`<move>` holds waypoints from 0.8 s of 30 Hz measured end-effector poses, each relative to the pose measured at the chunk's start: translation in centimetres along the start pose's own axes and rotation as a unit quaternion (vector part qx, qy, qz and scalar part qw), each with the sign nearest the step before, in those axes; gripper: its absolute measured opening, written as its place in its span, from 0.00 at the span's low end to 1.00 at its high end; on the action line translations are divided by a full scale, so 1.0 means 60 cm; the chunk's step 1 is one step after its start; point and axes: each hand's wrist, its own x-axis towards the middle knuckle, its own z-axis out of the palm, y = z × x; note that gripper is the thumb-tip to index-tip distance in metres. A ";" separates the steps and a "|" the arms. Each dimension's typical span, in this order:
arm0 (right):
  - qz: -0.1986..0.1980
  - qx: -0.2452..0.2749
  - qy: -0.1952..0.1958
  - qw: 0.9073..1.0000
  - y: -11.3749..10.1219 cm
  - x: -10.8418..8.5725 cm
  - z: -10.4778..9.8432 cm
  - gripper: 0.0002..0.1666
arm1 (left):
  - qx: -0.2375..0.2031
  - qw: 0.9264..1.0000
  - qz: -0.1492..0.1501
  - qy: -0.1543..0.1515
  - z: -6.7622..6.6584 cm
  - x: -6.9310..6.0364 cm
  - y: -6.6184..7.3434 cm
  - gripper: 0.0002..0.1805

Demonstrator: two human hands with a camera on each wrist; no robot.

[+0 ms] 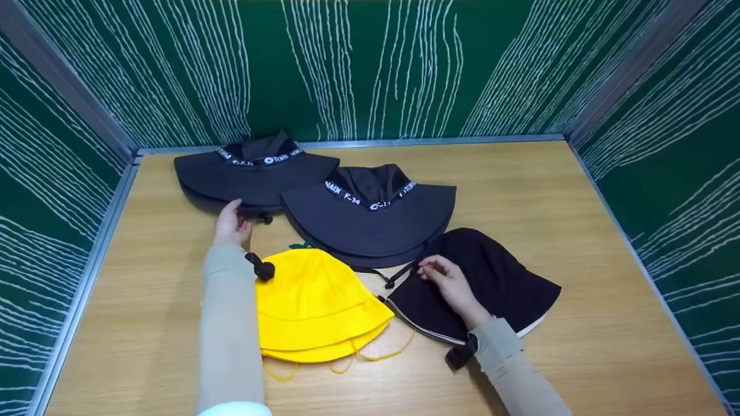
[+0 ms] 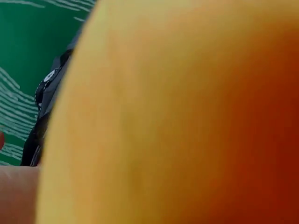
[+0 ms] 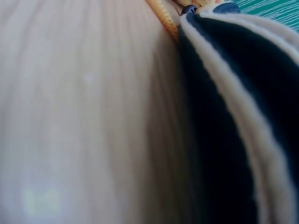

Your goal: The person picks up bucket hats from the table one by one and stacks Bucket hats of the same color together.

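Two dark grey hats with lettered bands, the left hat (image 1: pixel 260 179) and the middle hat (image 1: pixel 370 222), lie overlapping at the back. My left hand (image 1: pixel 231 224) is at the front edge of the left hat's brim, fingers loosely extended. A yellow bucket hat (image 1: pixel 312 289) sits beside my left forearm and, blurred, fills most of the left wrist view. My right hand (image 1: pixel 454 289) is over a black bucket hat (image 1: pixel 497 266), its fingers loosely bent near the middle hat's black cord (image 1: pixel 399 276). In the right wrist view, the black hat's pale-edged brim (image 3: pixel 233 107) shows close up; the fingers are hidden.
The hats lie on a wooden table (image 1: pixel 601 346). Green panels (image 1: pixel 370 69) with white wavy lines stand behind and at both sides, joined by grey metal edging. Thin yellow cords (image 1: pixel 384 357) trail from the yellow hat toward the front.
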 end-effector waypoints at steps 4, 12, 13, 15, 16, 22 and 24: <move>-0.003 0.003 -0.002 1.000 -0.001 -0.002 0.003 0.08 | 0.066 0.997 0.030 0.020 0.039 -0.089 0.000 0.29; -0.004 -0.004 0.003 1.000 0.000 -0.004 0.007 0.08 | 0.089 0.991 0.093 0.039 0.067 -0.176 -0.010 0.35; -0.005 -0.006 0.002 1.000 0.000 -0.004 0.008 0.08 | 0.088 0.990 0.106 0.041 0.066 -0.176 -0.010 0.33; -0.008 -0.013 -0.001 1.000 0.001 -0.004 0.009 0.08 | 0.091 0.985 0.138 0.046 0.064 -0.176 -0.010 0.29; -0.010 -0.017 -0.002 1.000 0.001 -0.004 0.009 0.07 | 0.091 0.982 0.157 0.050 0.064 -0.177 -0.009 0.25; -0.014 -0.007 0.003 1.000 0.001 -0.002 0.006 0.07 | 0.108 0.961 0.243 0.081 0.065 -0.192 0.005 0.12; -0.014 -0.001 0.007 1.000 0.000 -0.002 0.005 0.08 | 0.116 0.957 0.254 0.084 0.064 -0.202 0.014 0.15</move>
